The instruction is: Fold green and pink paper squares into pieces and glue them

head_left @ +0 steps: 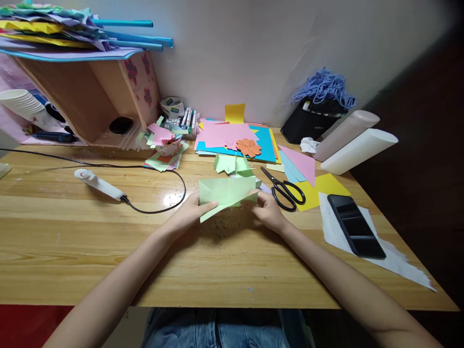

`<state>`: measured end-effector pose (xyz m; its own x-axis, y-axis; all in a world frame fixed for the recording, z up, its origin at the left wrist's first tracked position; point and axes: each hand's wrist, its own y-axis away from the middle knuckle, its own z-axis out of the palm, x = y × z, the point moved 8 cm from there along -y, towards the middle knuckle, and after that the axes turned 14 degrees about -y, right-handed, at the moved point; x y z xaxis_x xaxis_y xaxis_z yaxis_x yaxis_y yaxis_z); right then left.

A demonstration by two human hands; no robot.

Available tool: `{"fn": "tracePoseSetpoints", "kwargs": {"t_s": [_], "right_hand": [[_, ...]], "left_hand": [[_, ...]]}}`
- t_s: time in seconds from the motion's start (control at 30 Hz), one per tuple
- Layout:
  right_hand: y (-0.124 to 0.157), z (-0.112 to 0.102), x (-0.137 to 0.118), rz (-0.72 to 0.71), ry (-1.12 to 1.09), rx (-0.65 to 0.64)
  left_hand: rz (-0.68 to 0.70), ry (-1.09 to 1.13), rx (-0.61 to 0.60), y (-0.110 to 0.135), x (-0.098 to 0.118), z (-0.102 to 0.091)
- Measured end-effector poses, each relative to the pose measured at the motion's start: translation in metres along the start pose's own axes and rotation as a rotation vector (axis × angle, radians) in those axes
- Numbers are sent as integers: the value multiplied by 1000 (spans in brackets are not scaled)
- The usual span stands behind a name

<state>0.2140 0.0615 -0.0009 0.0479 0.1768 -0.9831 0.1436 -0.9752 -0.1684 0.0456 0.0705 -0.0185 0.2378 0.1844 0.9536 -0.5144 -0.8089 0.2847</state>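
Note:
A creased sheet of light green paper (227, 191) is held up just above the table between my two hands. My left hand (191, 211) grips its left edge, the thumb lying on the front and the fingers behind. At the right edge my right hand (267, 211) pinches the paper; part of those fingers is hidden by it. The sheet's lower edge is folded up at a slant. Right behind it lie cut green paper pieces (232, 164). Black-handled scissors (284, 189) rest to the right of my right hand, blades pointing away to the left.
A white glue gun (99, 184) with a black cord lies on the left. Colored sheets (221, 134) with an orange paper flower (248, 147) are stacked at the back. On the right a phone (355, 226) rests on white paper near yellow paper (321, 191). A wooden box (97, 96) stands back left.

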Motion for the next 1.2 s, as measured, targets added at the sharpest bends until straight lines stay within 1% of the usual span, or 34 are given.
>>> {"fn": "tracePoseSetpoints", "kwargs": {"t_s": [0.07, 0.1, 0.2, 0.27, 0.33, 0.4, 0.47, 0.53, 0.57, 0.67, 0.73, 0.83, 0.93, 0.97, 1.03, 1.1, 1.2], "right_hand": [[0, 1, 6, 77, -96, 22], [0, 2, 8, 109, -128, 24], [1, 3, 11, 163, -165, 37], [1, 2, 13, 193, -182, 62], [2, 2, 15, 222, -199, 88], [3, 3, 17, 246, -209, 103], [4, 5, 17, 259, -209, 102], [4, 6, 16, 253, -182, 99], [4, 5, 14, 238, -156, 101], [2, 1, 8, 153, -110, 134], [0, -3, 7, 112, -150, 171], [-2, -9, 12, 132, -215, 238], [-2, -14, 13, 136, -240, 299], [-2, -16, 11, 124, -246, 311], [-2, -15, 9, 113, -257, 313], [-2, -12, 10, 129, -274, 283], [-1, -4, 11, 148, -302, 220]], "left_hand": [[28, 112, -58, 0, 3, 5], [27, 158, -68, 0, 4, 6], [18, 253, -51, 1, 7, 5], [72, 257, -18, 3, 14, 3], [182, 151, 44, 7, 25, -1], [262, -46, 147, 10, 34, -6], [249, -214, 267, 11, 34, -12], [174, -257, 372, 10, 27, -18], [153, -247, 388, 8, 23, -19], [140, -210, 380, 2, 13, -21], [140, -231, 385, 0, 9, -23], [154, -293, 406, 1, 10, -25], [187, -368, 398, 4, 18, -22], [192, -396, 368, 4, 21, -19], [189, -431, 265, 4, 23, -12], [174, -450, 166, 4, 23, -5], [164, -511, 104, 5, 21, -1]]}}
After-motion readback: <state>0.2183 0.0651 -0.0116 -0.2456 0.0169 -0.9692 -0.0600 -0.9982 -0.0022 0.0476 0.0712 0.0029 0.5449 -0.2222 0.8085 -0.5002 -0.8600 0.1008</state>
